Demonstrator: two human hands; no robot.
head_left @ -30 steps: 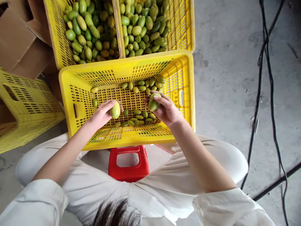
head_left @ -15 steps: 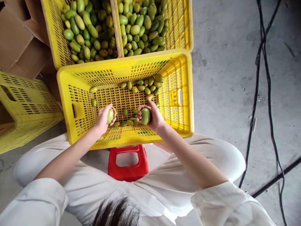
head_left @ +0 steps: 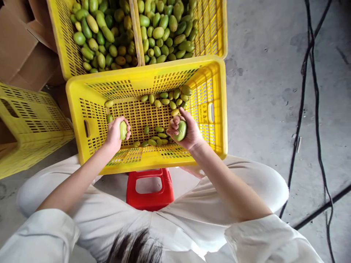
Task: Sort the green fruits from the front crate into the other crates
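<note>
A yellow slotted crate (head_left: 76, 109) stands in front of me with several green fruits loose on its bottom. My left hand (head_left: 115, 133) is closed round a yellow-green fruit (head_left: 123, 130) near the crate's left side. My right hand (head_left: 188, 133) is closed round a rounder green fruit (head_left: 181, 130) over the right half. Between my hands lies a small cluster of fruits (head_left: 157, 137); another cluster (head_left: 172, 98) sits toward the far right corner.
Two more yellow crates (head_left: 61, 44) (head_left: 216, 33) heaped with green fruits stand behind. Another yellow crate (head_left: 30, 124) and cardboard (head_left: 22, 44) are at the left. A red stool (head_left: 149, 188) is under me. Black cables (head_left: 309, 91) run over the concrete floor at the right.
Both hands, each still holding a fruit, dipped toward the near wall of the crate, then lifted and spread slightly apart. The fruits have turned in my fingers.
</note>
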